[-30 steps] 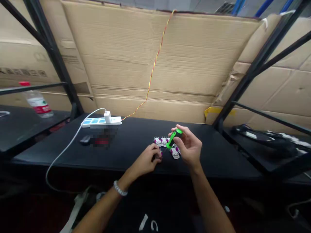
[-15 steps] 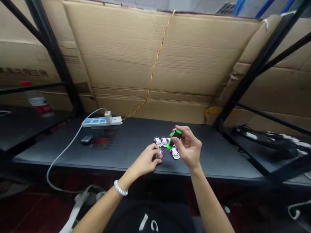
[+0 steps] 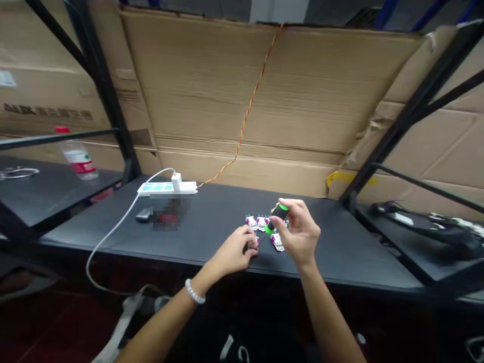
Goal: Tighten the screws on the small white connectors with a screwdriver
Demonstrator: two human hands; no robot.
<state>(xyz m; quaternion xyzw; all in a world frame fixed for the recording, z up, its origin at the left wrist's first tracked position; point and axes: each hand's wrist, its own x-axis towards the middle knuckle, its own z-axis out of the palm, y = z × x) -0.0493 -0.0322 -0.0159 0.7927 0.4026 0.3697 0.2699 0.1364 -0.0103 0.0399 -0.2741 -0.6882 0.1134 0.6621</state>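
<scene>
My right hand [image 3: 298,229] is closed round the black and green handle of a screwdriver [image 3: 277,218], its thin shaft slanting down to the left. Beside the shaft's tip, the fingers of my left hand [image 3: 238,248] pinch a small white and purple part [image 3: 256,242], mostly covered by the fingers. A similar white and purple part [image 3: 278,242] lies on the black tabletop [image 3: 219,227] just left of my right hand. Behind the screwdriver a row of several more such parts [image 3: 257,222] sits, partly hidden by my right hand.
A white power strip [image 3: 159,188] with a charger [image 3: 176,181] plugged in lies at the back left, its cable [image 3: 113,229] hanging over the front edge. A dark mouse-like object [image 3: 143,215] sits near a blurred patch. Black shelf posts [image 3: 374,141] flank the cardboard [image 3: 234,91].
The view has shifted, so the whole scene sits slightly further right. Both hands keep the same hold, and the screwdriver still points at the part in my left hand.
</scene>
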